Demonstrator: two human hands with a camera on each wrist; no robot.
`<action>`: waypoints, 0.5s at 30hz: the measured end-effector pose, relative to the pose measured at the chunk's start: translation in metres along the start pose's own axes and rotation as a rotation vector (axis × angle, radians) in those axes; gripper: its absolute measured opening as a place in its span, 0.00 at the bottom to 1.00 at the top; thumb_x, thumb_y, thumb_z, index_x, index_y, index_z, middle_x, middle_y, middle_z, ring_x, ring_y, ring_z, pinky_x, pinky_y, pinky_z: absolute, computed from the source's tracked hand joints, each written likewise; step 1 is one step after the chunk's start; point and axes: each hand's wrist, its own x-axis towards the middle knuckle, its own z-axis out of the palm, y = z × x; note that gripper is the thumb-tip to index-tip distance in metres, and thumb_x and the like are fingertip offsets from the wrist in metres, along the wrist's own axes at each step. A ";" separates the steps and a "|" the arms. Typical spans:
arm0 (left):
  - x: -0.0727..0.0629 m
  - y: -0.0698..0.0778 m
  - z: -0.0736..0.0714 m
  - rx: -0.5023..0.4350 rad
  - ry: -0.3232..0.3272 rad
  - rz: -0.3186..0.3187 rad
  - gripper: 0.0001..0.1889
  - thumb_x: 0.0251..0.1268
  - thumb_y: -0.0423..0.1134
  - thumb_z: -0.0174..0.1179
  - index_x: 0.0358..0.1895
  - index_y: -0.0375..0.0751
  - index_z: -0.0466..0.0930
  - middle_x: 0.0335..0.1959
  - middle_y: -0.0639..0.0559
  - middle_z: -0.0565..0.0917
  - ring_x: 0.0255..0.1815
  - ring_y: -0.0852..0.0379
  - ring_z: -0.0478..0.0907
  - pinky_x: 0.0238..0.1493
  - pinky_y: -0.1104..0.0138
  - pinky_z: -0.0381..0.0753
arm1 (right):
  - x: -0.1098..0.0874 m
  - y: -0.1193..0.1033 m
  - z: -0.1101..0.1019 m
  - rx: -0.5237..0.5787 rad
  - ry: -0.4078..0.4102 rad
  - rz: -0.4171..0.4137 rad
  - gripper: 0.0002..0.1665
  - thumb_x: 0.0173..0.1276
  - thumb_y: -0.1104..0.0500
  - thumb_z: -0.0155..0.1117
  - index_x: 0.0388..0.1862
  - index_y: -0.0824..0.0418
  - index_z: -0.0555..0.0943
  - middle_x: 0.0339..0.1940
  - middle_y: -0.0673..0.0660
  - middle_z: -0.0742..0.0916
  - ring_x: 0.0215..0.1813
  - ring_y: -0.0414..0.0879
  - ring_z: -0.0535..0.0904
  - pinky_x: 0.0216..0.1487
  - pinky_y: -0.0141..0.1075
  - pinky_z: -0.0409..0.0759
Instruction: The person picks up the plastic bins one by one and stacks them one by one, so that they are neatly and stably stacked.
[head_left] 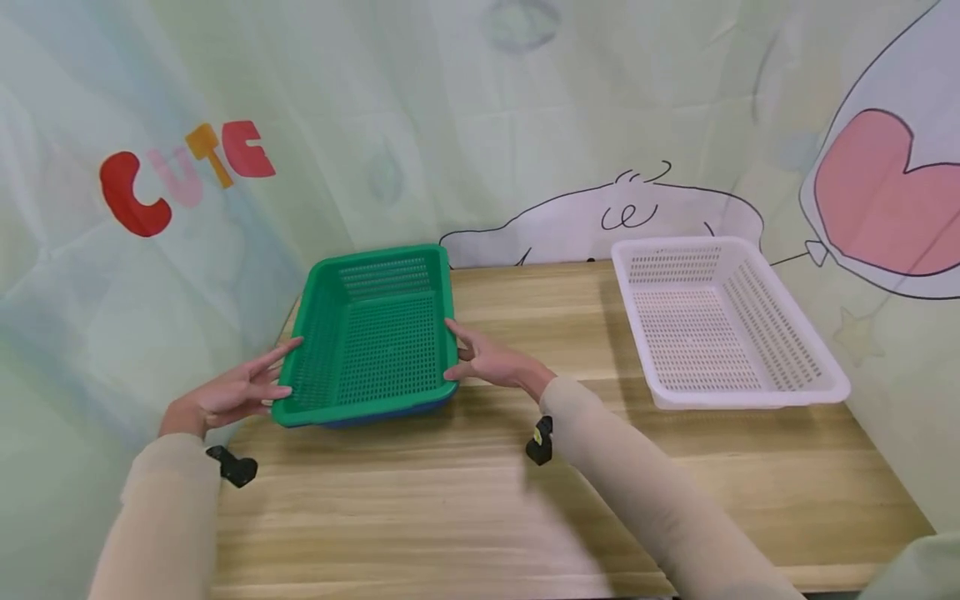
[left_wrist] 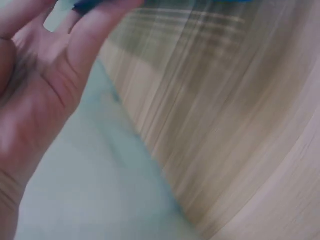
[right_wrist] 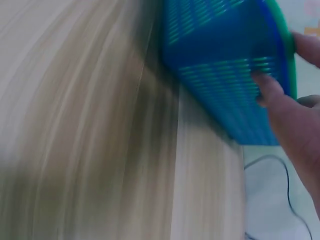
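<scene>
A green plastic basket (head_left: 390, 346) with slotted walls sits nested inside a blue basket (right_wrist: 220, 95), whose edge shows just below the green rim. My left hand (head_left: 236, 392) grips the stack at its left side, thumb and forefinger on the green rim, with the other fingers partly hidden below. On the opposite side, my right hand (head_left: 487, 358) holds the rim near the front right corner. The right wrist view shows a fingertip (right_wrist: 267, 82) against the blue outer wall. In the left wrist view, the left hand (left_wrist: 45, 75) reaches up to a blue edge at the top.
A white slotted basket (head_left: 690, 333) stands on the right of the wooden table (head_left: 420, 517). Behind and beside the table hangs a printed curtain (head_left: 337, 108) with letters and cartoon drawings. Its left part comes close to my left arm.
</scene>
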 end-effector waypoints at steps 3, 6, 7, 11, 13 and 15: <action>0.014 -0.003 0.011 -0.059 -0.020 0.051 0.47 0.75 0.29 0.53 0.81 0.66 0.32 0.80 0.30 0.34 0.77 0.41 0.54 0.56 0.56 0.78 | -0.009 0.005 -0.012 0.045 -0.005 -0.032 0.58 0.69 0.70 0.61 0.83 0.57 0.34 0.83 0.57 0.41 0.79 0.60 0.53 0.71 0.49 0.65; 0.027 -0.004 0.020 -0.152 -0.058 0.115 0.47 0.74 0.26 0.52 0.82 0.65 0.32 0.79 0.27 0.36 0.69 0.56 0.69 0.57 0.57 0.78 | -0.018 0.005 -0.024 0.063 -0.014 -0.038 0.57 0.68 0.71 0.59 0.83 0.58 0.32 0.83 0.62 0.42 0.79 0.62 0.52 0.71 0.50 0.65; 0.032 -0.003 0.023 -0.185 -0.069 0.131 0.47 0.74 0.25 0.51 0.82 0.64 0.32 0.79 0.27 0.36 0.67 0.60 0.71 0.58 0.58 0.78 | -0.021 0.005 -0.028 0.072 -0.017 -0.032 0.57 0.69 0.72 0.58 0.82 0.58 0.32 0.83 0.63 0.43 0.79 0.62 0.52 0.71 0.51 0.64; 0.051 0.002 0.036 -0.250 -0.102 0.181 0.46 0.75 0.23 0.49 0.82 0.61 0.32 0.79 0.27 0.35 0.66 0.60 0.72 0.57 0.60 0.79 | -0.036 0.006 -0.044 0.093 -0.006 -0.008 0.57 0.69 0.73 0.56 0.82 0.57 0.31 0.82 0.65 0.45 0.79 0.62 0.52 0.72 0.50 0.64; 0.062 0.006 0.043 -0.269 -0.108 0.193 0.46 0.75 0.24 0.49 0.82 0.61 0.32 0.79 0.27 0.38 0.67 0.55 0.72 0.58 0.58 0.79 | -0.045 0.007 -0.052 0.094 0.017 -0.004 0.56 0.69 0.74 0.55 0.83 0.58 0.32 0.82 0.66 0.46 0.79 0.62 0.52 0.72 0.51 0.63; 0.071 0.010 0.051 -0.273 -0.115 0.197 0.46 0.75 0.25 0.50 0.82 0.61 0.33 0.79 0.27 0.40 0.69 0.53 0.71 0.58 0.57 0.79 | -0.054 0.009 -0.058 0.112 0.040 -0.005 0.56 0.68 0.75 0.55 0.83 0.58 0.32 0.82 0.65 0.46 0.79 0.62 0.51 0.72 0.52 0.63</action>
